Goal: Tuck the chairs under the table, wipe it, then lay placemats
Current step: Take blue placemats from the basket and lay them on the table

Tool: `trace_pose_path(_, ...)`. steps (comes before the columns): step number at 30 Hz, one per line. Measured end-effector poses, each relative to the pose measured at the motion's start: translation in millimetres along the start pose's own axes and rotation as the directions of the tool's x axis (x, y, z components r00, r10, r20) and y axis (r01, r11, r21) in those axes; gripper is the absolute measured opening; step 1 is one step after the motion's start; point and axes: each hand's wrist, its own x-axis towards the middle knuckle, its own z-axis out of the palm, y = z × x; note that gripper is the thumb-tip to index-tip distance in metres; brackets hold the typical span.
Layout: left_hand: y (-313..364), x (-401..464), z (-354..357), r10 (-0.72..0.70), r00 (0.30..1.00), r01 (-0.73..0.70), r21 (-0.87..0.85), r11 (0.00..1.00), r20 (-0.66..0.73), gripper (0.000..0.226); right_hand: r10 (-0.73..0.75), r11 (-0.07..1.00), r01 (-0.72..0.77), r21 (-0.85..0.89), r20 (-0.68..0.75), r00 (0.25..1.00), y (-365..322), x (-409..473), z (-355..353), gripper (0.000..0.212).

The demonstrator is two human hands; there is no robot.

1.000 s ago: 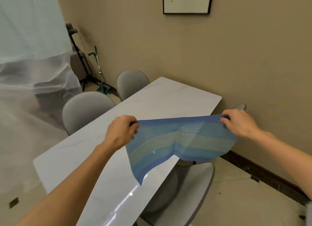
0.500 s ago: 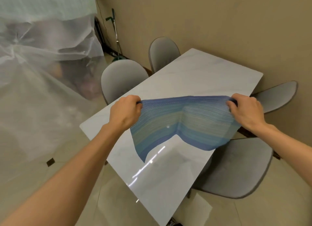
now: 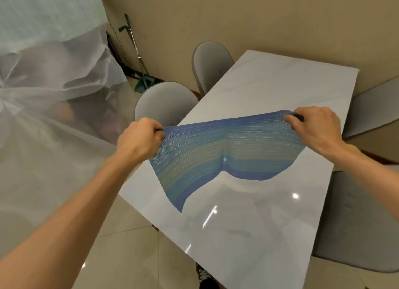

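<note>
The white marble tabletop (image 3: pixel 269 224) is bare and glossy, with grey chairs (image 3: pixel 166 102) drawn close along both long sides. Above its middle hangs a blue striped placemat (image 3: pixel 218 156), creased down the centre, its lower corner seemingly not yet touching. The left hand (image 3: pixel 138 141) and right hand (image 3: pixel 317 128) each pinch a top corner. Best to lower the sagging edge first, then pull outward to flatten the crease, square to the table edge.

Two bare forearms, no sleeves, hands (image 3: pixel 140 139) ungloved, dark patterned shoe (image 3: pixel 204 275) below
</note>
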Motion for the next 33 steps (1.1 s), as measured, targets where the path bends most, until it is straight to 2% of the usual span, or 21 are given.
trace_pose_path(4,-35,58,-11,0.057,0.997,-0.058,0.011,0.998,0.052,0.022,0.114,0.993,-0.114,0.015,-0.013,0.993,-32,11,31,0.037)
trace_pose_path(7,-54,89,-23,0.107,0.989,-0.109,0.018,0.994,0.101,0.023,0.148,0.988,-0.148,0.036,0.0,0.989,-59,23,42,0.032)
trace_pose_path(15,-110,178,-60,0.099,0.969,-0.073,-0.12,0.99,0.228,0.023,0.177,0.983,-0.178,0.048,0.034,0.984,-137,71,39,0.029)
trace_pose_path(20,-139,251,-68,0.155,0.921,-0.073,-0.23,0.97,0.358,0.019,0.29,0.957,-0.29,0.0,0.003,0.957,-182,99,51,0.028)
trace_pose_path(23,-156,292,-72,0.26,0.908,-0.154,-0.315,0.936,0.329,0.023,0.362,0.93,-0.365,-0.038,-0.07,0.93,-213,99,63,0.028)
trace_pose_path(26,-161,323,-80,0.378,0.872,-0.25,-0.382,0.89,0.31,0.025,0.493,0.862,-0.505,-0.05,-0.15,0.857,-254,93,80,0.03)
trace_pose_path(28,-158,329,-79,0.438,0.854,-0.324,-0.373,0.869,0.279,0.025,0.521,0.844,-0.534,-0.056,-0.154,0.84,-274,87,85,0.032)
trace_pose_path(30,-160,346,-85,0.527,0.81,-0.431,-0.35,0.832,0.257,0.028,0.588,0.795,-0.604,-0.05,-0.181,0.789,-300,87,98,0.033)
trace_pose_path(33,-158,365,-86,0.624,0.738,-0.53,-0.353,0.771,0.255,0.035,0.619,0.76,-0.645,-0.075,-0.217,0.755,-330,85,109,0.031)
